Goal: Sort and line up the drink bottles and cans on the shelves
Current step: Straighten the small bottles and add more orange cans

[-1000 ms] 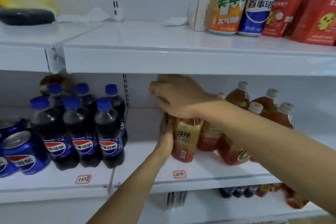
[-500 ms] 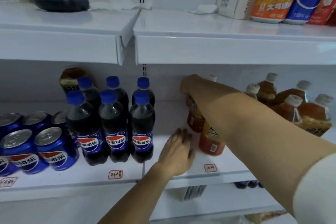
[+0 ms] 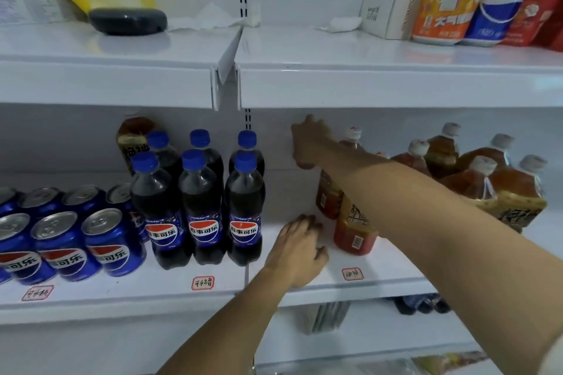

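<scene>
Even, cool light fell from overhead, glaring softly off the white upper shelf (image 3: 365,52). Beneath it the middle shelf sat dimmer. Everything looked slightly soft, and the frame's edges bowed, the right forearm (image 3: 441,222) stretched large.

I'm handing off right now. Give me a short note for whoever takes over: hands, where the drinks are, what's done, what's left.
Right hand: reaching to the back of the middle shelf, gripping something at a tea bottle's top; grasp partly hidden.
Left hand: open, resting on the shelf beside the front tea bottle.
Done: cola bottles in rows, cola cans grouped left.
Left: tea bottles at right lean in a jumble; one tea bottle sits behind the colas.
</scene>
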A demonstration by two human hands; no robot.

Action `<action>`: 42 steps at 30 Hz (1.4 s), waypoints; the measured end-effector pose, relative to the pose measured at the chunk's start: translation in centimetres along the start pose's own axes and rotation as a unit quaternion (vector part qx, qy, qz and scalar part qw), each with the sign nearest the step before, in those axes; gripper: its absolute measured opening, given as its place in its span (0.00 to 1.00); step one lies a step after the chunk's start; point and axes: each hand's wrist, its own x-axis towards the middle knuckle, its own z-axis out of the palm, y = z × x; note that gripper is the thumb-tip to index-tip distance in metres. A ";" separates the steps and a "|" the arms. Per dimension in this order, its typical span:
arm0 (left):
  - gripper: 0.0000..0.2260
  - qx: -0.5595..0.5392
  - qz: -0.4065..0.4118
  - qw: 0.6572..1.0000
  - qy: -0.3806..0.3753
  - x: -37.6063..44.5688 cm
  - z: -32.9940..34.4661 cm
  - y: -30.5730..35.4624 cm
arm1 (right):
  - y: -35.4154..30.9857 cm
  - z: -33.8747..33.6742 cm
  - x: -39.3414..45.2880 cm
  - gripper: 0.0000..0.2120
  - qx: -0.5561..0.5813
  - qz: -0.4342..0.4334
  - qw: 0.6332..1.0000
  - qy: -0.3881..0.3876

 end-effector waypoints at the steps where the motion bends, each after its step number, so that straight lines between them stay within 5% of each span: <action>1: 0.22 -0.004 0.001 1.000 0.003 -0.1 -0.2 0.1 | 0.0 -0.8 -0.9 0.27 0.021 -0.011 1.000 0.007; 4: 0.20 -0.057 -0.014 0.998 0.001 -0.3 -0.3 -0.1 | 1.3 -3.5 -4.9 0.19 0.095 -0.061 0.991 0.068; 6: 0.17 -0.200 -0.080 0.976 0.017 -0.8 -0.4 0.1 | 2.2 -4.7 -8.3 0.17 0.126 -0.084 0.983 0.105; 8: 0.10 -0.405 -0.158 0.897 0.078 -1.7 -1.3 1.6 | 2.8 -5.6 -12.3 0.19 0.153 -0.100 0.973 0.139; 10: 0.09 -0.575 -0.190 0.780 0.158 -3.0 -3.2 4.4 | 3.1 -5.6 -16.3 0.19 0.160 -0.116 0.966 0.168; 13: 0.20 -0.727 -0.194 0.631 0.190 -5.7 -7.1 9.3 | 3.1 -5.5 -21.5 0.23 0.181 -0.169 0.951 0.184; 18: 0.27 -0.818 -0.139 0.492 0.263 -12.7 -12.0 11.9 | 0.7 -7.5 -25.7 0.21 0.349 -0.250 0.885 0.180; 26: 0.32 -0.800 -0.132 0.457 0.364 -23.8 -18.6 5.3 | -13.4 -11.7 -26.9 0.14 0.500 -0.421 0.753 0.078; 31: 0.32 -0.749 -0.145 0.480 0.433 -33.8 -23.0 -3.7 | -28.2 -14.1 -28.0 0.14 0.515 -0.484 0.706 0.051; 37: 0.33 -0.686 -0.212 0.508 0.475 -47.6 -30.3 -16.7 | -46.8 -15.4 -30.5 0.14 0.627 -0.493 0.603 -0.013; 42: 0.32 -0.650 -0.314 0.528 0.447 -54.8 -34.5 -25.4 | -58.0 -13.7 -30.8 0.13 0.691 -0.440 0.573 -0.007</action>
